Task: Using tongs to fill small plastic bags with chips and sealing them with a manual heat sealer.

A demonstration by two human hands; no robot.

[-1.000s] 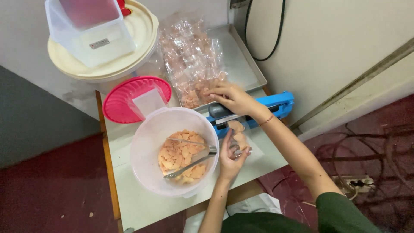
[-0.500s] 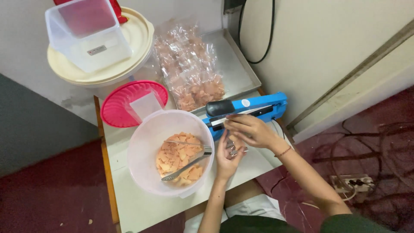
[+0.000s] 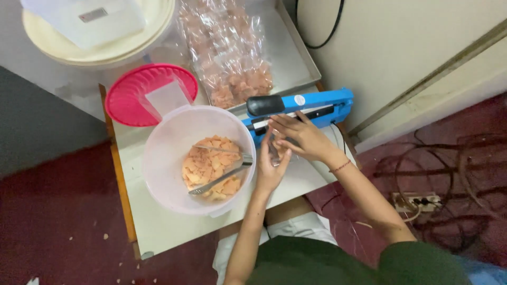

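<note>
A small clear bag (image 3: 275,150) of orange snack pieces sits pinched between the two hands, just in front of the blue heat sealer (image 3: 303,108), its top edge turned toward the sealer's bar and nearly touching it; the bag is mostly hidden by the fingers, so how full it is cannot be told. The sealer's long axis runs left to right across the table (image 3: 158,232), black handle at its left end, and the bag's mouth seems to lie roughly along that same line; the sealer lies straight ahead of both hands, away from the body. The right hand (image 3: 303,138) is the nearer to the sealer, curled over the bag's upper part with fingers closed on the film; the left hand (image 3: 272,169) cups the bag from below and on the near side, palm up, fingers closed round it. Left of the sealer stands a pale round basin (image 3: 158,158) holding more orange pieces and metal tongs (image 3: 222,177); beyond the basin lies a pink lid (image 3: 127,97); behind the sealer a metal tray (image 3: 296,58) carries filled clear bags (image 3: 232,58).
</note>
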